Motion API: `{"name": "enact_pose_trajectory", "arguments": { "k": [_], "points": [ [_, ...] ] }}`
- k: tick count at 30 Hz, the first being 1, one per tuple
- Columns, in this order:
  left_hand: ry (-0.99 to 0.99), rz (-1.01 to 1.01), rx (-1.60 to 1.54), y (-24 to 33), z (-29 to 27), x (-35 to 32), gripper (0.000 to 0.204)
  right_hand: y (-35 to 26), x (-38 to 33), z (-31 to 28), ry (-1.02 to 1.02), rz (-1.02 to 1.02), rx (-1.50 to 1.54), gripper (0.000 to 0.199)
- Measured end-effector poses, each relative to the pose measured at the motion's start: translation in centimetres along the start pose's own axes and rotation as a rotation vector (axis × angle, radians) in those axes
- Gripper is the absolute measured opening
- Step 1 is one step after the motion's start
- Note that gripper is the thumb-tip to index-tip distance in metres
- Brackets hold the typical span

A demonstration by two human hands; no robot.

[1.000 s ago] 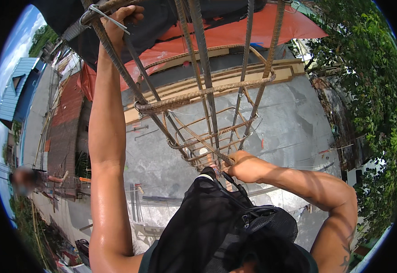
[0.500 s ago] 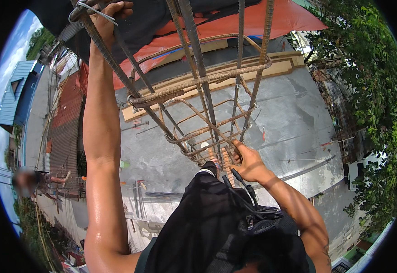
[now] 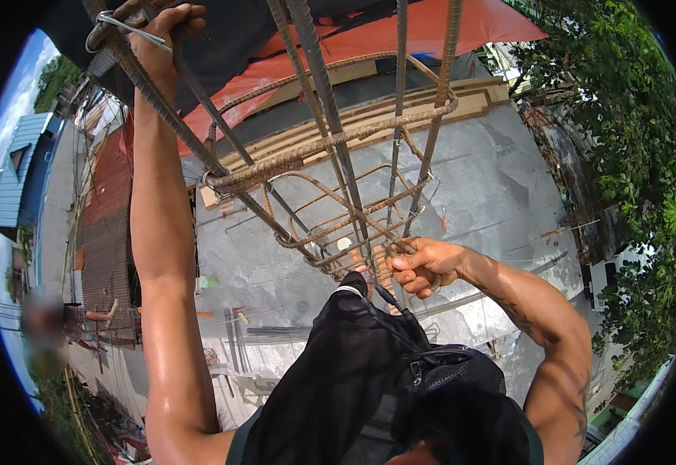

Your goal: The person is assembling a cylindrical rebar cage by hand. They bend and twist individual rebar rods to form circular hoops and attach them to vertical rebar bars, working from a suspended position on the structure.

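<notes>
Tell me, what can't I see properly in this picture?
All in the head view:
- Tops of the upright steel bars: cut off by the top edge.
- Left hand: bars partly cover it, so its grip isn't clear.
- Right hand: curled fingers hide the palm, and anything in it.
- Red thing on the grey slab: too small to name.

The cage (image 3: 176,115) stands upright, its long ribbed bars (image 3: 321,77) dark grey or rusty brown. Rusty hoops (image 3: 384,125) with rounded corners ring the bars at several levels, some slanting lower down. Pale wire (image 3: 135,30) loops round the upper left corner, one straight tail jutting out.
</notes>
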State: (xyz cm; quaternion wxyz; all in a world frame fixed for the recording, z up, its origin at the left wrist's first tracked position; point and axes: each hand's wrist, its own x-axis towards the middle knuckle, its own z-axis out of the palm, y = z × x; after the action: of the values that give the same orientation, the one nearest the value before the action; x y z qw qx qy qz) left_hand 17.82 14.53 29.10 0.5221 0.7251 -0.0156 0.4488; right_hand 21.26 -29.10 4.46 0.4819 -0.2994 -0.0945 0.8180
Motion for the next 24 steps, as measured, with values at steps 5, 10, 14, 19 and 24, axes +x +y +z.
{"name": "enact_pose_trajectory", "arguments": {
  "k": [5,10,14,19,24],
  "points": [
    [0.028,0.053,0.085,0.3,0.4,-0.1,0.026,-2.5,-1.0,3.8,0.323,0.014,-0.395,0.017],
    [-0.008,0.054,0.075,1.6,1.7,-0.5,0.026,-9.9,-3.0,12.4,0.65,0.298,-1.594,0.012],
    [-0.028,0.077,0.089,1.9,1.9,-0.6,0.026,-6.9,-0.3,19.2,0.706,0.196,-2.365,0.028],
    [0.007,0.046,0.069,1.0,1.6,-0.4,0.028,-6.8,-1.9,14.7,0.644,-0.286,-2.045,0.033],
    [-0.015,0.044,0.081,1.1,1.2,-0.3,0.027,-5.8,-2.1,11.0,0.373,0.043,-0.645,0.024]
  ]
}}
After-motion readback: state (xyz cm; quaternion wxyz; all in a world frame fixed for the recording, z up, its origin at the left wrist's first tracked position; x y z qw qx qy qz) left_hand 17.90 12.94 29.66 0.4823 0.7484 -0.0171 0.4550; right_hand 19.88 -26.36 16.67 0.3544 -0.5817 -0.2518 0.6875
